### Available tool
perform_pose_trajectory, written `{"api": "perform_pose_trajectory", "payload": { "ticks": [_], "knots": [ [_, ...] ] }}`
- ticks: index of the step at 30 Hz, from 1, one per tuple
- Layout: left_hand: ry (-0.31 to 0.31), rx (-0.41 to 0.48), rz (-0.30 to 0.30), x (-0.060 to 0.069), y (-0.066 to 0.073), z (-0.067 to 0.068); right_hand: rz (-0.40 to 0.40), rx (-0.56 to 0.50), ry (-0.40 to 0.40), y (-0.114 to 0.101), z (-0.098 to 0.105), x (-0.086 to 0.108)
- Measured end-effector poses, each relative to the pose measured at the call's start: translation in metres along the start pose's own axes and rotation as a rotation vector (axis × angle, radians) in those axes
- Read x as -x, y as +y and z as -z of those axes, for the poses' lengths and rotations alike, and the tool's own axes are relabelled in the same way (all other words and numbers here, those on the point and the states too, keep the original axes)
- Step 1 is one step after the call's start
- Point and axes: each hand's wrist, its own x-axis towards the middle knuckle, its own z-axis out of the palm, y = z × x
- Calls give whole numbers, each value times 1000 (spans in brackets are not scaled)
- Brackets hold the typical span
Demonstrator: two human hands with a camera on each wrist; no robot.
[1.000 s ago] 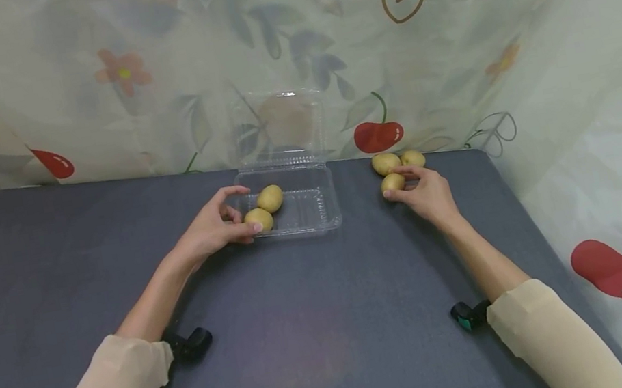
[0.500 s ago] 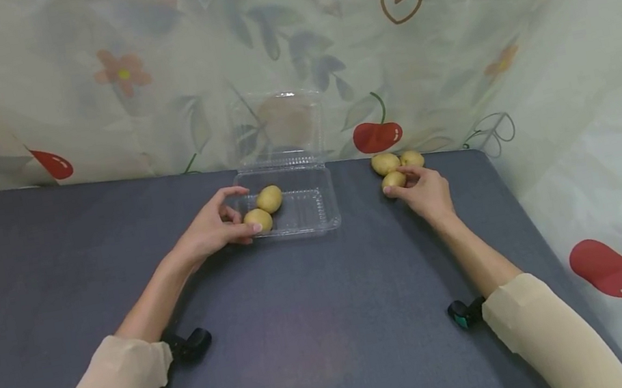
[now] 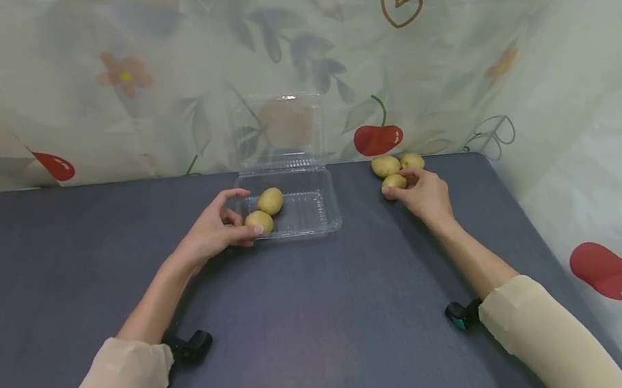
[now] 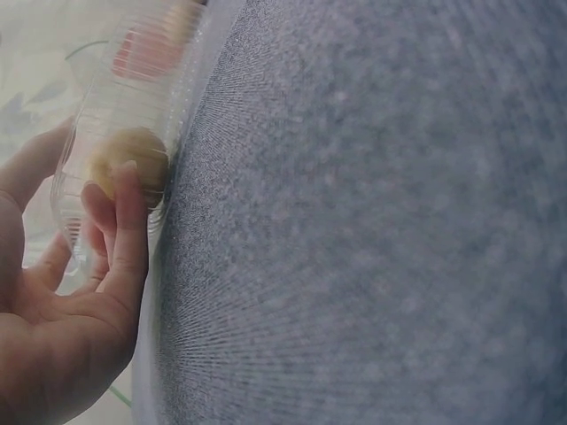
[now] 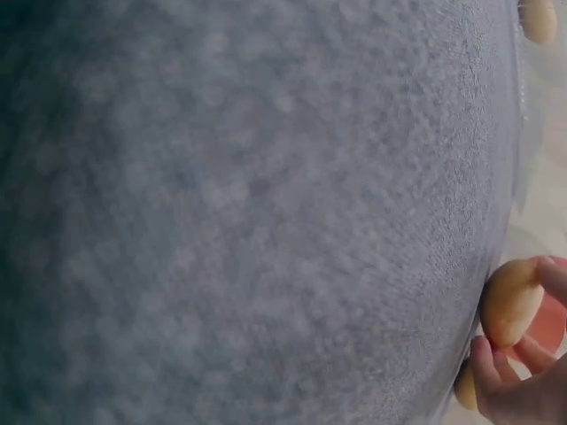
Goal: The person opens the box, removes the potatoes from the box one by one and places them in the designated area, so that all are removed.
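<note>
My left hand (image 3: 214, 228) holds the left end of a clear plastic clamshell box (image 3: 314, 211), fingers and thumb spread around its wall. Two small yellow potatoes (image 3: 271, 202) lie against each other in the box's left part. In the left wrist view, a potato (image 4: 133, 164) shows through the plastic beside the fingertips. Over on the right, my right hand (image 3: 430, 197) pinches another potato (image 3: 394, 186) between thumb and fingers; the right wrist view shows this potato (image 5: 512, 303) low at the right edge. Two more potatoes (image 3: 384, 166) sit right behind it.
The box's transparent lid (image 3: 281, 130) stands raised at the back, near a printed curtain (image 3: 171, 73). A dark grey cloth (image 3: 304, 334) covers the table. Black wrist cameras (image 3: 194, 346) are strapped to both forearms.
The right hand's fingers have drawn in slightly around the front potato, and the right forearm has shifted a little to the left. The left hand and the box stay in place.
</note>
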Motion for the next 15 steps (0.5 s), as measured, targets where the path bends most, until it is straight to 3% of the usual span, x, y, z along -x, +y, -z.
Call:
{"api": "perform_pose_trajectory", "payload": {
  "ticks": [11, 15],
  "knots": [
    [6, -4, 1, 1, -1, -1, 28, -124, 46, 2, 4, 0],
    [9, 0, -2, 0, 0, 0, 76, -206, 80, 2, 5, -1]
  ]
}}
